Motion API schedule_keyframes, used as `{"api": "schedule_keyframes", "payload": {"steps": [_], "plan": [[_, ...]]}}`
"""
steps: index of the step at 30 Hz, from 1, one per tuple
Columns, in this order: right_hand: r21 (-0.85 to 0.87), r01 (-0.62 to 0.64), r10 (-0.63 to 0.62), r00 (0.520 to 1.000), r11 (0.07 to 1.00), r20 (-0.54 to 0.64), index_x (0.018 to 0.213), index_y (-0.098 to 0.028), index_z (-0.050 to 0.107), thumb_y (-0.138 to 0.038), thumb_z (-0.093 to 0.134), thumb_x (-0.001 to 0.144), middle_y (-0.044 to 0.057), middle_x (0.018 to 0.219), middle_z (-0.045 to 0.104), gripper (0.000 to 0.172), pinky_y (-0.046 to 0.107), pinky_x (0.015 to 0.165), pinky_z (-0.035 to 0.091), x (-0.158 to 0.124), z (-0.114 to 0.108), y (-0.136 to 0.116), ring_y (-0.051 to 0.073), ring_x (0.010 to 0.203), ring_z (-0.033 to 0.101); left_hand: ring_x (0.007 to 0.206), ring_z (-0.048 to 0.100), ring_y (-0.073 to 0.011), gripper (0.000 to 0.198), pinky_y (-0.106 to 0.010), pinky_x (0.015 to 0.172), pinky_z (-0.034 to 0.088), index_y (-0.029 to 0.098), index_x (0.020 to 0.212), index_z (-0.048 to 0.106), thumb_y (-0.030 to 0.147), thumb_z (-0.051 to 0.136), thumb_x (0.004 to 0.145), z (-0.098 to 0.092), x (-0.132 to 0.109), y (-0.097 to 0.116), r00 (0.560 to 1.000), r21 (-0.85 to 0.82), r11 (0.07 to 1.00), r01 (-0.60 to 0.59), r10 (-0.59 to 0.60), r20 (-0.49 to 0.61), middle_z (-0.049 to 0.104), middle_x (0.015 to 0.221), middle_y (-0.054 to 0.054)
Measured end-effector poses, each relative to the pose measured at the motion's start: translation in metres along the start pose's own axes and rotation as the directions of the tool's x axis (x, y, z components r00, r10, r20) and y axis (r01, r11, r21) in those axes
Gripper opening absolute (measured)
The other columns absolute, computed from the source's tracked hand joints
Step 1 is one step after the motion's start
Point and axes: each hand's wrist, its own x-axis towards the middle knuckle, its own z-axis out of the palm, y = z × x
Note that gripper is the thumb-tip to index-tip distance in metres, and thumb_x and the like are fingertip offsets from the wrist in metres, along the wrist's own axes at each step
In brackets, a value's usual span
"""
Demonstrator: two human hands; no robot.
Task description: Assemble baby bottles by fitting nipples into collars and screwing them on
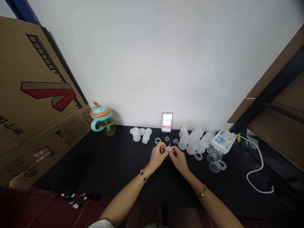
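Pinching a small translucent cap (168, 148) between the fingertips, a seated person leans both bare forearms over a black tabletop (114, 171) set against a pale wall (147, 63). The cap is at the middle of the scene, its thin pointed tip rising above the fingers. The left hand (156, 155) is curled nearly closed, thumb and fingers gripping the cap's left side; the right hand (178, 159) is curled the same way on its right side.

Just beyond the hands lie a pale ring (157, 140) and two small clear discs, one (167, 138) straight ahead and one (175, 141) slightly right. Farther right stands a cluster of frosted bottles (193, 145), with another ring (198, 155) on its near side, clear cups (215, 166) next to that, and a white box (223, 141) at the far right. Left of the hands, on the far side, are more frosted pieces (136, 134); farther left is a lidded jug (104, 122) with a turquoise handle.

From where I stand, the step in hand looks like fine two-handed work on the cap, perhaps seating or adjusting its parts. The next move seems to call for a light, even pinch, keeping the soft-looking tip unbent.
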Motion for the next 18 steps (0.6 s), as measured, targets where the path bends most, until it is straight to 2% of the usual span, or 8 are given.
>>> {"api": "schedule_keyframes", "payload": {"steps": [8, 18], "plan": [[-0.021, -0.007, 0.007, 1.0, 1.0, -0.013, 0.085, -0.022, 0.063, -0.049, 0.055, 0.089, -0.004, 0.061, 0.051, 0.028, 0.026, 0.054, 0.033, -0.0003, 0.0003, -0.0022, 0.016, 0.057, 0.046, 0.055, 0.04, -0.0103, 0.008, -0.023, 0.055, 0.031, 0.022, 0.083, 0.056, 0.023, 0.061, 0.077, -0.0006, -0.0012, 0.0, 1.0, 0.064, 0.998, -0.019, 0.02, -0.017, 0.05, 0.066, 0.007], [-0.018, 0.011, -0.011, 1.0, 1.0, 0.004, 0.087, -0.021, 0.064, -0.044, 0.055, 0.09, -0.005, 0.06, 0.05, 0.025, 0.025, 0.053, 0.033, 0.0002, -0.0002, 0.0011, 0.014, 0.056, 0.045, 0.055, 0.039, -0.01, 0.008, -0.023, 0.055, 0.03, 0.021, 0.083, 0.056, 0.022, 0.061, 0.077, -0.0002, -0.002, -0.0003, 1.0, 0.073, 0.997, -0.024, 0.025, -0.018, 0.051, 0.068, 0.007]]}}
